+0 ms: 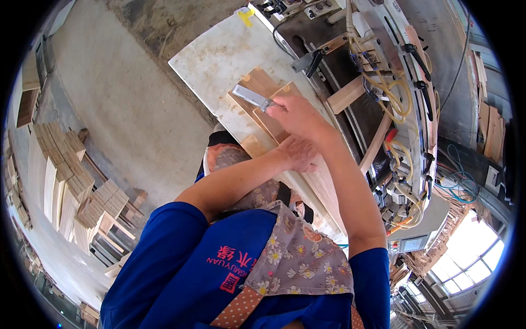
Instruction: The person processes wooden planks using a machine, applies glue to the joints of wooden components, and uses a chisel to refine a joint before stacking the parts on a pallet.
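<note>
My right hand is closed around one end of a flat, silver, blade-like metal tool; its grip is mostly hidden by my fingers. The tool's broad end lies over the ends of two wooden boards, a left board and a right board, set side by side with small pale rounded spots at their ends. Just below, my left hand grips the right board, its fingers curled over the wood and partly hidden by my right forearm. The boards rest on a stained white tabletop.
Along the right runs a machine with clamps, yellow hoses and wooden pieces in it. A yellow tape piece sticks to the table's far corner. Stacked timber stands on the left floor. A control panel is lower right.
</note>
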Motion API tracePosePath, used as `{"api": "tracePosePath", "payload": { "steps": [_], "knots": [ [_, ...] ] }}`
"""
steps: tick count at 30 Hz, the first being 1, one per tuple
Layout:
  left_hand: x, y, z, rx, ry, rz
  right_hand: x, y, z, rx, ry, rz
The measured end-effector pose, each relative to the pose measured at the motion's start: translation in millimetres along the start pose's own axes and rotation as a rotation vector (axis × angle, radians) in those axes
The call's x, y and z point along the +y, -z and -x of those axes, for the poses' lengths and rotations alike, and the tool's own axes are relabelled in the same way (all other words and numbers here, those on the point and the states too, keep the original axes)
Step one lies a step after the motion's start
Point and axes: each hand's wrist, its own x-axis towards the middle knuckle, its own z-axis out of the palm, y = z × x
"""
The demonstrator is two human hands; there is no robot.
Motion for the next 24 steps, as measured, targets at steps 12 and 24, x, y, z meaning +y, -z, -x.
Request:
{"api": "tracePosePath", "payload": {
  "steps": [12,24],
  "knots": [
    [8,10,7,0.017,0.01,-0.015,0,6,3,-0.068,-0.108,0.037],
    [1,-3,4,0.102,-0.012,-0.082,-1,-4,-1,0.023,-0.002,0.049]
  ]
}}
